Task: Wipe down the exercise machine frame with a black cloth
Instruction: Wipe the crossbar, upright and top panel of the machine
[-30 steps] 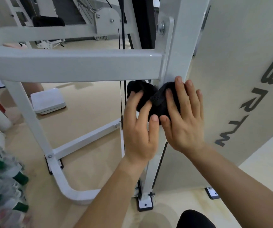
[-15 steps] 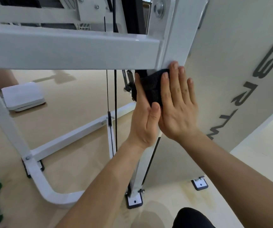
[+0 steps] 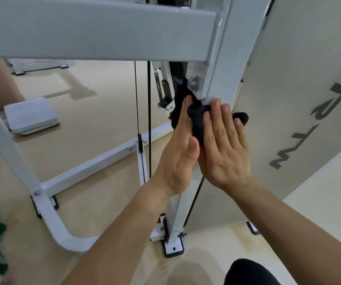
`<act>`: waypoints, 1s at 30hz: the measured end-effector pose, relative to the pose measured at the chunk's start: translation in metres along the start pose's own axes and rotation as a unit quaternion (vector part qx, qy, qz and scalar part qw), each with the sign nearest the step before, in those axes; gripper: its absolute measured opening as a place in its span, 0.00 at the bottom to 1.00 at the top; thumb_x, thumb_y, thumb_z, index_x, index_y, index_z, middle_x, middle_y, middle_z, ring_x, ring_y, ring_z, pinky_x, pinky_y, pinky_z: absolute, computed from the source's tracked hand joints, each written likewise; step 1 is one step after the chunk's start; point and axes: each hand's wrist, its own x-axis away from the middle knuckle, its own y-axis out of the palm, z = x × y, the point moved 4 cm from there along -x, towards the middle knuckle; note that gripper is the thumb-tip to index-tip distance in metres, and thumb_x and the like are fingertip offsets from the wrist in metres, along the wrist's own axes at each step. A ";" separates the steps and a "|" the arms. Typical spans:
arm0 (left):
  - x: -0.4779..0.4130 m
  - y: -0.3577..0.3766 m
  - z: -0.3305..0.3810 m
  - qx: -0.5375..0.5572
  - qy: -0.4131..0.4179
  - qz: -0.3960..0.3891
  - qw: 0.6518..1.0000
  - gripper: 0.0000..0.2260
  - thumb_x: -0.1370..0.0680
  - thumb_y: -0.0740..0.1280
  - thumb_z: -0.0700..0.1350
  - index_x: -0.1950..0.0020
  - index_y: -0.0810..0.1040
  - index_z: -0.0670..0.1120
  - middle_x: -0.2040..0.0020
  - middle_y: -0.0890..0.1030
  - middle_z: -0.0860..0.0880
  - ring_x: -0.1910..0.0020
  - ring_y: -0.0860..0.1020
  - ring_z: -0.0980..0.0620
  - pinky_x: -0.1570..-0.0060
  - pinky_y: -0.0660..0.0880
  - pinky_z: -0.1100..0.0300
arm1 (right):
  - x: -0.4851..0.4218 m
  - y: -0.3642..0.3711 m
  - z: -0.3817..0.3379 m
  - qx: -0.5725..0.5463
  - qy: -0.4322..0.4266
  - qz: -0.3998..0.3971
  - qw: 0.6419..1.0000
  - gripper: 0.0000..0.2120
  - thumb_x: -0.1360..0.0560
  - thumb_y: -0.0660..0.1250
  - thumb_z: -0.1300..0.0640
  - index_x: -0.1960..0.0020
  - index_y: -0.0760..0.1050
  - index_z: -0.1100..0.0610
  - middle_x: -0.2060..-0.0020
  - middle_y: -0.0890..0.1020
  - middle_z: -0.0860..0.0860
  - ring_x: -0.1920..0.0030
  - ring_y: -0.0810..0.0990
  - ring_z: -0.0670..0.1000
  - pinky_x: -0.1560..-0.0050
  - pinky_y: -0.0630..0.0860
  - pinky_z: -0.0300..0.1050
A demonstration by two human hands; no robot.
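The white upright post point(image 3: 225, 64) of the exercise machine frame runs down the middle, joined to a wide horizontal beam point(image 3: 95, 27). A black cloth point(image 3: 197, 122) is wrapped round the post just below the joint. My left hand point(image 3: 180, 153) presses the cloth from the left side with straight fingers. My right hand point(image 3: 225, 145) lies flat over the cloth on the post's front, fingers straight. A black end of the cloth pokes out past my right fingers.
A white side panel point(image 3: 288, 89) with dark lettering stands right of the post. Black cables point(image 3: 149, 112) hang left of my hands. A lower white frame bar point(image 3: 95, 165) and curved foot cross the beige floor. A white flat box point(image 3: 31, 118) lies at left.
Both hands and the cloth have stayed on the upright just below the beam joint while my view moved closer and lower. The cloth now bunches between my hands and sticks out on the right.
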 end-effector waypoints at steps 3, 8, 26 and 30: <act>-0.001 0.002 -0.009 -0.010 0.004 0.003 1.000 0.35 0.18 0.48 0.64 0.18 0.46 0.44 0.19 0.53 0.39 0.19 0.50 0.39 0.24 0.52 0.34 | 0.018 0.006 -0.007 -0.013 0.019 0.020 1.000 0.28 0.17 0.54 0.53 0.21 0.55 0.63 0.20 0.55 0.59 0.21 0.57 0.58 0.21 0.50 0.54; 0.052 0.014 -0.051 -0.061 -0.050 0.000 0.997 0.41 0.20 0.46 0.67 0.19 0.46 0.37 0.18 0.51 0.41 0.19 0.49 0.42 0.23 0.52 0.38 | 0.051 0.019 -0.023 -0.022 0.044 0.009 0.999 0.30 0.18 0.51 0.51 0.20 0.52 0.62 0.20 0.50 0.59 0.20 0.51 0.58 0.21 0.50 0.55; 0.004 -0.004 0.006 0.145 0.011 -0.007 0.989 0.32 0.17 0.47 0.63 0.21 0.55 0.43 0.21 0.62 0.53 0.20 0.56 0.52 0.24 0.56 0.58 | -0.021 -0.002 -0.015 -0.033 -0.016 0.040 0.999 0.35 0.25 0.64 0.60 0.21 0.57 0.63 0.22 0.54 0.58 0.21 0.56 0.56 0.23 0.55 0.54; 0.002 -0.003 0.011 0.115 0.012 -0.004 0.993 0.34 0.17 0.45 0.64 0.19 0.53 0.42 0.19 0.58 0.48 0.19 0.52 0.49 0.21 0.51 0.48 | -0.034 -0.006 -0.006 -0.006 0.009 0.038 0.999 0.34 0.23 0.62 0.58 0.20 0.56 0.60 0.21 0.53 0.56 0.20 0.54 0.54 0.22 0.52 0.55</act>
